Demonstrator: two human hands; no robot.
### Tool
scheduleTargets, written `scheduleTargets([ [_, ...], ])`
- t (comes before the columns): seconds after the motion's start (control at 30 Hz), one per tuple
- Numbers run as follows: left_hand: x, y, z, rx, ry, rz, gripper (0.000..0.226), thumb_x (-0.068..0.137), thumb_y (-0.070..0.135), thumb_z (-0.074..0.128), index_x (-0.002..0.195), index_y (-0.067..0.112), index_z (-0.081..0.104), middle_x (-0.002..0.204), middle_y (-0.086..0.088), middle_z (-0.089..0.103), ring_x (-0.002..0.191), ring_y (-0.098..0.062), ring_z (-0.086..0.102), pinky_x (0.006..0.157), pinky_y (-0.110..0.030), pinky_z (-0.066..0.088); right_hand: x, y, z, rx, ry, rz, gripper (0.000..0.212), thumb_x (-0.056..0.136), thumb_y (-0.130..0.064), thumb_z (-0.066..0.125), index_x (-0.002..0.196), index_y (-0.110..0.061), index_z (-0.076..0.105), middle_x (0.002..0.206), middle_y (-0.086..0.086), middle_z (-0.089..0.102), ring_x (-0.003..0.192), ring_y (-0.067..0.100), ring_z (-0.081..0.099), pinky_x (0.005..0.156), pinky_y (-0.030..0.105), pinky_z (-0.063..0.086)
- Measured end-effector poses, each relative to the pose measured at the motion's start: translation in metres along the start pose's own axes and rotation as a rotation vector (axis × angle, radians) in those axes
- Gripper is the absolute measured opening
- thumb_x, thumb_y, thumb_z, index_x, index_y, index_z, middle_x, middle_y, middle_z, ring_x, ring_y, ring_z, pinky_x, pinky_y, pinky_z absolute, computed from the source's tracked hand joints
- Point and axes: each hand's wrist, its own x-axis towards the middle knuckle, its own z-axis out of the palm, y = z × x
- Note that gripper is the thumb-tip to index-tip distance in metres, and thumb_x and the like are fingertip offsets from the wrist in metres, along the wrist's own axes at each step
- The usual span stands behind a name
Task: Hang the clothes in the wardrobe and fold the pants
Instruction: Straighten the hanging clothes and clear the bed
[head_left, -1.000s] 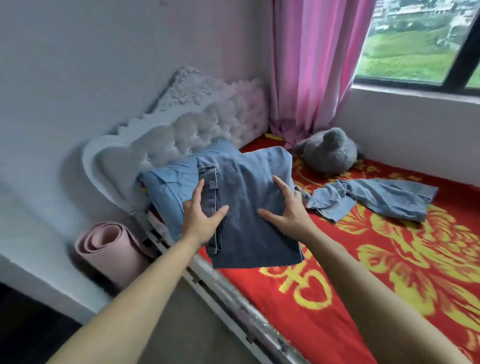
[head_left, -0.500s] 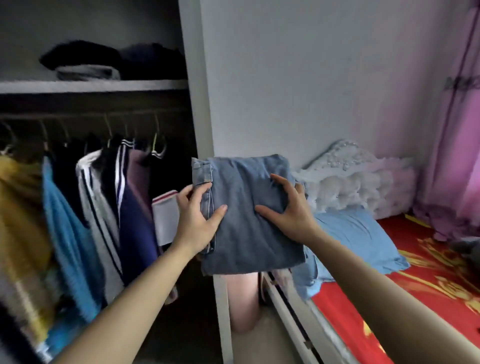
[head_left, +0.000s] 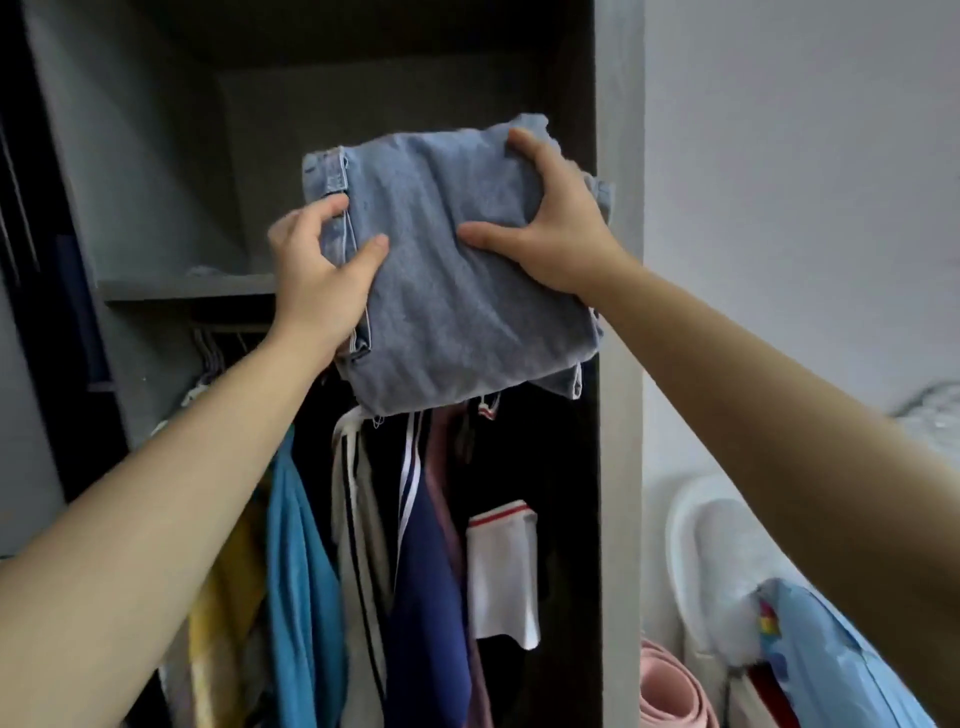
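Observation:
A folded pair of blue jeans (head_left: 457, 291) is held up in front of the open wardrobe, at the height of its grey shelf (head_left: 187, 288). My left hand (head_left: 322, 270) grips the jeans' left edge, thumb on the front. My right hand (head_left: 550, 218) grips the right side, fingers curled over the upper corner. Below the shelf, several clothes (head_left: 410, 571) hang on the rail: blue, yellow, striped and navy garments.
The wardrobe's grey side panel (head_left: 621, 415) stands right of the jeans, with a white wall beyond. A rolled pink mat (head_left: 670, 691) leans at the bottom, next to the white headboard (head_left: 717, 561) and a blue pillow (head_left: 831, 660).
I have turned from the bed to the wardrobe. Both hands have raised the folded jeans from chest height up to the shelf level.

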Motion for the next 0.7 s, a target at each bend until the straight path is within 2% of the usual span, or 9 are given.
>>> scheduleTargets([
  [0.07,0.047,-0.008,-0.006,0.001,0.059,0.019,0.055,0.076,0.04,0.076,0.127,0.025,0.06,0.138,-0.002,0.04,0.122,-0.006,0.049,0.11,-0.027,0.04,0.05,-0.004,0.014,0.024,-0.009,-0.036,0.103,0.07,-0.051,0.085,0.152,-0.024,0.03,0.148,0.0,0.039,0.135,0.011,0.038,0.111,0.024,0.031],
  [0.1,0.069,-0.012,-0.009,0.0,0.085,0.025,0.056,0.075,0.042,0.075,0.126,0.027,0.06,0.137,-0.001,0.04,0.121,-0.006,0.05,0.109,-0.029,0.043,0.073,-0.006,0.021,0.04,-0.009,-0.043,0.107,0.069,-0.052,0.086,0.154,-0.023,0.028,0.149,-0.001,0.038,0.137,0.012,0.037,0.113,0.026,0.032],
  [0.23,0.144,-0.032,-0.02,-0.009,0.159,0.072,0.051,0.076,0.039,0.076,0.123,0.029,0.058,0.136,-0.001,0.038,0.121,-0.006,0.05,0.105,-0.027,0.046,0.145,-0.014,0.053,0.177,0.034,-0.007,0.124,0.062,-0.046,0.092,0.157,-0.018,0.018,0.155,-0.004,0.033,0.14,0.011,0.035,0.109,0.022,0.032],
  [0.33,0.187,-0.057,-0.029,-0.054,0.203,0.076,0.053,0.064,0.047,0.077,0.113,0.034,0.059,0.134,-0.003,0.046,0.117,-0.006,0.056,0.1,-0.026,0.05,0.184,-0.015,0.082,0.313,0.069,0.08,0.138,0.047,-0.046,0.098,0.157,-0.017,0.018,0.144,-0.007,0.046,0.128,0.012,0.05,0.104,0.032,0.047],
  [0.43,0.219,-0.095,-0.034,-0.1,0.222,0.06,0.052,0.059,0.049,0.077,0.105,0.039,0.059,0.132,-0.004,0.052,0.113,-0.006,0.06,0.097,-0.026,0.052,0.209,-0.013,0.114,0.324,0.067,0.117,0.131,0.04,-0.047,0.099,0.149,-0.019,0.032,0.131,-0.009,0.055,0.112,0.011,0.061,0.093,0.036,0.056],
  [0.5,0.233,-0.118,-0.031,-0.131,0.182,0.047,0.055,0.057,0.052,0.077,0.108,0.039,0.059,0.132,-0.002,0.052,0.113,-0.006,0.06,0.096,-0.027,0.053,0.217,-0.006,0.135,0.308,0.094,0.126,0.124,0.04,-0.048,0.098,0.144,-0.02,0.037,0.126,-0.008,0.059,0.106,0.01,0.063,0.088,0.038,0.059],
  [0.57,0.246,-0.137,-0.027,-0.155,0.125,0.049,0.059,0.057,0.054,0.075,0.112,0.039,0.059,0.131,-0.001,0.052,0.112,-0.006,0.059,0.095,-0.027,0.054,0.221,-0.004,0.152,0.291,0.126,0.139,0.107,0.049,-0.044,0.097,0.138,-0.021,0.042,0.118,-0.01,0.061,0.099,0.006,0.064,0.077,0.03,0.06],
  [0.63,0.26,-0.154,-0.024,-0.177,0.086,0.062,0.059,0.058,0.054,0.074,0.113,0.036,0.059,0.13,-0.001,0.053,0.111,-0.005,0.059,0.095,-0.027,0.053,0.227,-0.007,0.167,0.264,0.151,0.161,0.095,0.057,-0.042,0.095,0.135,-0.022,0.044,0.113,-0.013,0.06,0.093,0.002,0.063,0.062,0.019,0.054],
  [0.7,0.275,-0.164,-0.027,-0.207,0.06,0.09,0.057,0.062,0.049,0.073,0.114,0.032,0.059,0.126,0.002,0.057,0.108,-0.002,0.059,0.094,-0.025,0.054,0.235,-0.013,0.182,0.239,0.176,0.176,0.094,0.058,-0.042,0.095,0.136,-0.024,0.044,0.113,-0.014,0.06,0.093,0.002,0.062,0.06,0.017,0.053],
])
